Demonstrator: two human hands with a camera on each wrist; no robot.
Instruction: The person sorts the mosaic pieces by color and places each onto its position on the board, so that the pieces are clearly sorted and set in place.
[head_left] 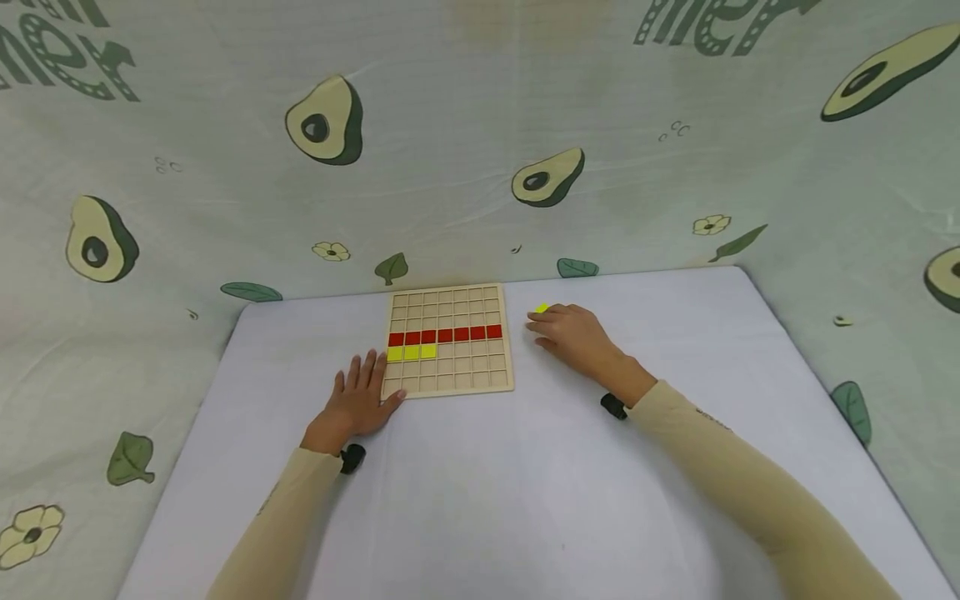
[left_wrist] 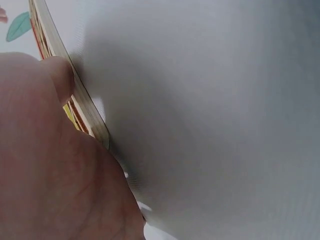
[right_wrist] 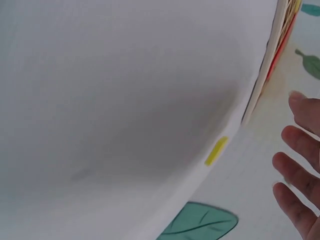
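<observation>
A wooden grid board (head_left: 468, 383) lies flat on the table, with a full row of red tiles (head_left: 445, 336). Below that row, at its left end, sit three yellow tiles (head_left: 412, 352). My left hand (head_left: 357, 406) rests at the board's left edge, fingers straight and spread, the thumb over its lower left corner. In the left wrist view, the thumb (left_wrist: 62, 80) touches the board's rim (left_wrist: 85, 105). To the right of the board, my right hand (head_left: 576, 337) hovers by a loose yellow tile (right_wrist: 216, 151). Its fingers (right_wrist: 295, 165) are loosely extended and apart from that tile.
A white-covered table (head_left: 480, 500) carries the board near its far edge. Behind it and at the sides hangs a pale cloth (head_left: 450, 108) printed with avocados and leaves. Dark wrist devices (head_left: 352, 457) sit under both wrists.
</observation>
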